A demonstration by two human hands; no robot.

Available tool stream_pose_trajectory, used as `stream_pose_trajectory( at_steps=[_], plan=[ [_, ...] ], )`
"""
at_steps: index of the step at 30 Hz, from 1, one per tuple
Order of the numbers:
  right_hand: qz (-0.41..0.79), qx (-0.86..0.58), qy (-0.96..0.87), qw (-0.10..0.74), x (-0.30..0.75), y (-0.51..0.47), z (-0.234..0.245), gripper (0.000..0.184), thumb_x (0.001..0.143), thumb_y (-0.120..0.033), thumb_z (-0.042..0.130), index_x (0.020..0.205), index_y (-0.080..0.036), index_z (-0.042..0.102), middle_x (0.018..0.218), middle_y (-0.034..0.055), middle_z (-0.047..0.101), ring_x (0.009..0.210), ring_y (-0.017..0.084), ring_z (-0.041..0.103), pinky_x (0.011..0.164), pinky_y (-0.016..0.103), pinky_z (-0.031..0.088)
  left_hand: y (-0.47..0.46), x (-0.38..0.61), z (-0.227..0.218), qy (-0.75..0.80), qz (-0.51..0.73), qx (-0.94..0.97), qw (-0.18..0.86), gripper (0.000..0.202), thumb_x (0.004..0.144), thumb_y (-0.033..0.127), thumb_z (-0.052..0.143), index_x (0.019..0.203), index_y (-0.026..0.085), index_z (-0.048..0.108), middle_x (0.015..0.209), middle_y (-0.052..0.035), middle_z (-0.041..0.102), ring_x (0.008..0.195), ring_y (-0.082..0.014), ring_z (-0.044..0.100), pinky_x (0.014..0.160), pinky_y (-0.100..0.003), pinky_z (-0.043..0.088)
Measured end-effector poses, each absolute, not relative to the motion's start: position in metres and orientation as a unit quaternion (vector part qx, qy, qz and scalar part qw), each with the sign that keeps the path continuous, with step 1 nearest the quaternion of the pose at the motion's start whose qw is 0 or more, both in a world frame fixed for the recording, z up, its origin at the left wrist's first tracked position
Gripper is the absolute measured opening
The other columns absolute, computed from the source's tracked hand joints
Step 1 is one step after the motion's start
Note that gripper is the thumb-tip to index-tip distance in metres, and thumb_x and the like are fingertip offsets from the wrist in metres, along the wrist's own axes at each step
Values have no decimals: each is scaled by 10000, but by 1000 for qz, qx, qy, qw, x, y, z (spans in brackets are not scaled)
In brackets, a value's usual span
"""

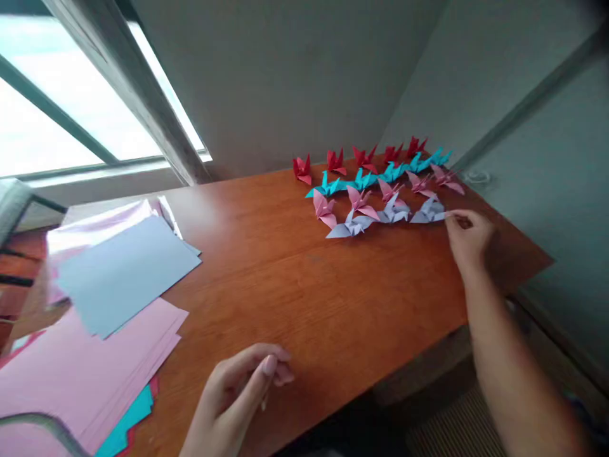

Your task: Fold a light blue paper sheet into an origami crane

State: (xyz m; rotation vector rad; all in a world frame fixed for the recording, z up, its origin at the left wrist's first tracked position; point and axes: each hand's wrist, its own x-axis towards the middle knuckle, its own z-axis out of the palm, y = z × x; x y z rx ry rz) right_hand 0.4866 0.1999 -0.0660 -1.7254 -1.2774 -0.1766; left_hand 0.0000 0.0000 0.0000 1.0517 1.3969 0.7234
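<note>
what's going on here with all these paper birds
A person's right hand has its fingertips at the wing of the lavender paper bird at the right end of the front row. Behind that row stand pink, blue and red paper birds, also in rows. The left hand is loosely curled near the table's front edge, and sheets of paper lie on the left.

I make it five red paper cranes (302, 170), five turquoise paper cranes (364, 182), five pink paper cranes (324, 211) and three lavender paper cranes (352, 227), eighteen birds altogether on one bench (266, 273). There's one left hand (247, 384) and one right hand (471, 240). I can pick out at least two pale blue sheets (130, 273); the pink sheets (104, 365) overlap too closely to count
</note>
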Motion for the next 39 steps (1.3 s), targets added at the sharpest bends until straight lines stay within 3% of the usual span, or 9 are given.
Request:
stream_pose_trajectory(
  at_steps=[15, 30, 39],
  plan=[
    [-39, -733, -504, 455, 472, 195, -68, 286, 745, -377, 637, 891, -148, 727, 730, 72, 686, 606, 185, 601, 599, 311, 508, 5, 4, 3, 584, 323, 461, 585, 342, 864, 499, 622, 854, 183, 751, 745, -62, 734, 652, -160, 654, 516, -184, 478],
    [-35, -746, -498, 441, 474, 204, -69, 328, 750, -373, 606, 919, -129, 746, 834, 134, 748, 730, 244, 684, 708, 359, 547, 2, 3, 1, 603, 325, 453, 571, 352, 845, 509, 637, 880, 180, 757, 774, -77, 746, 673, -179, 674, 517, -198, 494],
    [-51, -754, -502, 419, 470, 203, -63, 307, 757, -371, 607, 889, -132, 747, 807, 137, 748, 708, 251, 685, 685, 353, 535, 5, 4, 4, 601, 327, 453, 571, 349, 837, 505, 645, 858, 175, 759, 756, -78, 740, 664, -183, 672, 502, -201, 483]
  ],
)
